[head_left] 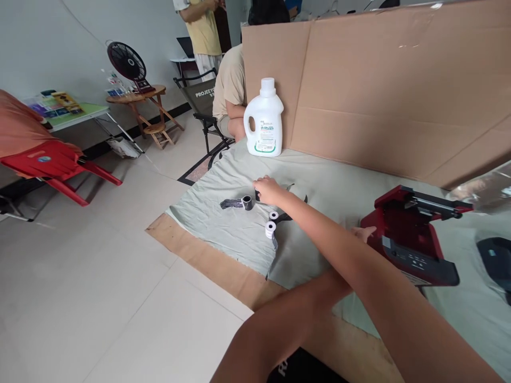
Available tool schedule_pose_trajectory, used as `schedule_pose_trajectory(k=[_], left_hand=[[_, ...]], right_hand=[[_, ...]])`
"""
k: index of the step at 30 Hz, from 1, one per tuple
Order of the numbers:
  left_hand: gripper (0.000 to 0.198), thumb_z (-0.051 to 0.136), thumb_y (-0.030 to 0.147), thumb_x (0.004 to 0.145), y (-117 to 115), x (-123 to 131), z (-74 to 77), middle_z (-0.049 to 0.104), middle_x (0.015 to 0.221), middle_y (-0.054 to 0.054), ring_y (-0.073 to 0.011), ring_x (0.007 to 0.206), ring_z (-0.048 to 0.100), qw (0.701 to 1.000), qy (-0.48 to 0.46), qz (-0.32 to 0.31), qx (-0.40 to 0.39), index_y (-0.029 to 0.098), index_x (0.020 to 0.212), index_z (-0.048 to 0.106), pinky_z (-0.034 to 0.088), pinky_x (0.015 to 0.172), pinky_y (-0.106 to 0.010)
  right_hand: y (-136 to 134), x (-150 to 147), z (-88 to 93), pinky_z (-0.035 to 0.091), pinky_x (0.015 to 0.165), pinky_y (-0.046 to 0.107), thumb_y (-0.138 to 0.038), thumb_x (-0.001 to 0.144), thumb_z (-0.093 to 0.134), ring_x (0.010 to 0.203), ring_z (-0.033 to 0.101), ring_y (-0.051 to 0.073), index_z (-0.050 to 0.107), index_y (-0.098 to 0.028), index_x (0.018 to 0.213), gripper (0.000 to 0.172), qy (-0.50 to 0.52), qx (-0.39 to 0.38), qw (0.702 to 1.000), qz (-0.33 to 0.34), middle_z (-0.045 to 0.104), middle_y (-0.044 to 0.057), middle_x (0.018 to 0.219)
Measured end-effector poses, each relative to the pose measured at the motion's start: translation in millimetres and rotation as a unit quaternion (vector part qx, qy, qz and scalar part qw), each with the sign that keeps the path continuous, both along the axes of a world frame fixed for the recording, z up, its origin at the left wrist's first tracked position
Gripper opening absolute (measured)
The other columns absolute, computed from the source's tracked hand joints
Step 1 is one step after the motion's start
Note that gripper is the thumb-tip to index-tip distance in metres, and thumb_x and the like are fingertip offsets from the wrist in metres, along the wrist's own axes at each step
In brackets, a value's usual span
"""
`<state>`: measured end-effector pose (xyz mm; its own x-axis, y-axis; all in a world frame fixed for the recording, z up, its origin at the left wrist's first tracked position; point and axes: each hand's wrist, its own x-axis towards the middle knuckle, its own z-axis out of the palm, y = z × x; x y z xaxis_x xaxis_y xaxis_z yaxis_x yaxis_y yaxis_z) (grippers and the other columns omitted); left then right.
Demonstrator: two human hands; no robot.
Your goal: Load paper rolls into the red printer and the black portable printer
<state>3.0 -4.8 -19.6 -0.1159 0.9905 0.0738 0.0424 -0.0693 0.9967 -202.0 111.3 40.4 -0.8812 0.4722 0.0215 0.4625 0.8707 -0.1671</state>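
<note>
My right hand (268, 190) reaches far across the cloth, its fingers closed on a small dark roll (257, 196), mostly hidden by the hand. Just left of it lies a black ribbon roll (247, 202) with a crumpled dark tail. Closer to me are two small white rolls (270, 230) with dark strips trailing off them. Beneath my right arm, my left hand (364, 233) grips the left side of a tilted red and black printer-like machine (415, 255). Its lid stands raised, showing a dark red hollow and a button panel. Most of my left hand is hidden.
A white detergent bottle (264, 119) stands at the back before a tall cardboard panel (359, 80). At right lie a black object (495, 260) and clear plastic (485, 186). A seated person (231, 85), red chair (43, 159) and fan (126, 61) are beyond.
</note>
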Motion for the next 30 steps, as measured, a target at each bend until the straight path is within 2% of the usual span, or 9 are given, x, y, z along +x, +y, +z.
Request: schedule_pose_trajectory(k=[3, 7, 11, 13, 16, 19, 22, 27, 30], left_hand=[[0.062, 0.059, 0.033, 0.091, -4.4, -6.8, 3.1, 0.052, 0.148, -0.012, -0.0281, 0.138, 0.052, 0.998, -0.002, -0.036, 0.054, 0.024, 0.151, 0.049, 0.042, 0.120, -0.041], [0.064, 0.059, 0.028, 0.090, -8.9, -10.4, 4.5, 0.051, 0.149, -0.008, -0.0275, 0.132, 0.057, 0.998, 0.022, -0.045, 0.035, 0.030, 0.152, 0.047, 0.048, 0.115, -0.041], [0.065, 0.056, 0.013, 0.089, -8.5, -5.3, -0.1, 0.054, 0.145, -0.008, -0.0219, 0.105, 0.069, 0.996, 0.048, -0.007, 0.077, 0.030, 0.151, 0.048, 0.058, 0.098, -0.037], [0.064, 0.051, 0.005, 0.088, -5.9, -2.2, -3.2, 0.057, 0.140, -0.010, -0.0224, 0.105, 0.069, 0.992, 0.052, 0.031, 0.109, 0.026, 0.148, 0.051, 0.058, 0.096, -0.036], [0.061, 0.054, 0.002, 0.087, -0.3, -0.5, -6.1, 0.058, 0.137, -0.016, -0.0302, 0.123, 0.062, 0.992, 0.041, 0.032, 0.115, 0.019, 0.145, 0.054, 0.052, 0.107, -0.041], [0.058, 0.066, 0.012, 0.089, 2.8, -1.3, -8.4, 0.057, 0.140, -0.017, -0.0362, 0.131, 0.057, 0.996, 0.021, -0.002, 0.090, 0.021, 0.146, 0.055, 0.048, 0.114, -0.049], [0.056, 0.067, 0.022, 0.094, 1.5, -0.8, -12.5, 0.056, 0.142, -0.015, -0.0356, 0.135, 0.054, 0.995, 0.007, -0.018, 0.098, 0.025, 0.148, 0.053, 0.045, 0.117, -0.049], [0.057, 0.063, 0.014, 0.093, -2.8, -1.7, -16.2, 0.056, 0.140, -0.016, -0.0332, 0.132, 0.057, 0.991, 0.009, -0.019, 0.135, 0.023, 0.148, 0.051, 0.048, 0.112, -0.045], [0.056, 0.065, 0.015, 0.091, -4.2, -7.9, -12.1, 0.060, 0.135, -0.015, -0.0338, 0.126, 0.060, 0.988, 0.028, -0.004, 0.150, 0.023, 0.145, 0.053, 0.050, 0.108, -0.045]], right_hand=[[-5.0, 3.1, -6.5, 0.039, 0.087, 0.040, -0.010, 0.090, 0.058, 0.113, 0.051, 0.034, 0.067, -0.014, 0.122, 0.033, -0.008, -0.001, 1.000, -0.001, 0.068, 0.017, 0.119], [-14.2, 9.4, 4.5, 0.036, 0.092, 0.042, -0.019, 0.092, 0.059, 0.119, 0.046, 0.035, 0.067, -0.017, 0.129, 0.037, 0.028, 0.024, 0.999, 0.021, 0.065, 0.015, 0.128], [-32.4, 9.3, 13.6, 0.033, 0.095, 0.043, -0.027, 0.090, 0.065, 0.123, 0.043, 0.035, 0.074, -0.019, 0.116, 0.028, 0.027, 0.024, 0.997, 0.065, 0.060, 0.013, 0.135], [-38.1, 13.9, 18.3, 0.033, 0.095, 0.043, -0.025, 0.092, 0.062, 0.122, 0.045, 0.034, 0.073, -0.019, 0.117, 0.028, 0.047, 0.016, 0.997, 0.053, 0.060, 0.014, 0.135], [-37.5, 35.7, 28.1, 0.035, 0.097, 0.042, -0.015, 0.092, 0.053, 0.115, 0.054, 0.031, 0.075, -0.022, 0.113, 0.031, 0.038, -0.049, 0.998, 0.023, 0.069, 0.011, 0.120], [-33.4, 67.7, 35.2, 0.039, 0.094, 0.038, -0.011, 0.089, 0.054, 0.099, 0.063, 0.026, 0.079, -0.032, 0.110, 0.039, -0.035, -0.166, 0.985, 0.037, 0.075, 0.003, 0.098], [-37.1, 88.7, 32.0, 0.043, 0.085, 0.034, -0.010, 0.080, 0.065, 0.092, 0.066, 0.025, 0.080, -0.037, 0.107, 0.041, -0.044, -0.180, 0.982, 0.046, 0.076, 0.001, 0.098], [-50.4, 94.0, 20.2, 0.043, 0.082, 0.033, -0.005, 0.080, 0.062, 0.092, 0.066, 0.023, 0.076, -0.023, 0.095, 0.028, 0.011, -0.112, 0.993, 0.030, 0.074, 0.007, 0.101], [-49.0, 114.5, 26.6, 0.045, 0.074, 0.030, -0.014, 0.084, 0.059, 0.080, 0.065, 0.018, 0.069, -0.020, 0.100, 0.019, 0.161, -0.207, 0.964, -0.036, 0.071, 0.005, 0.098]])
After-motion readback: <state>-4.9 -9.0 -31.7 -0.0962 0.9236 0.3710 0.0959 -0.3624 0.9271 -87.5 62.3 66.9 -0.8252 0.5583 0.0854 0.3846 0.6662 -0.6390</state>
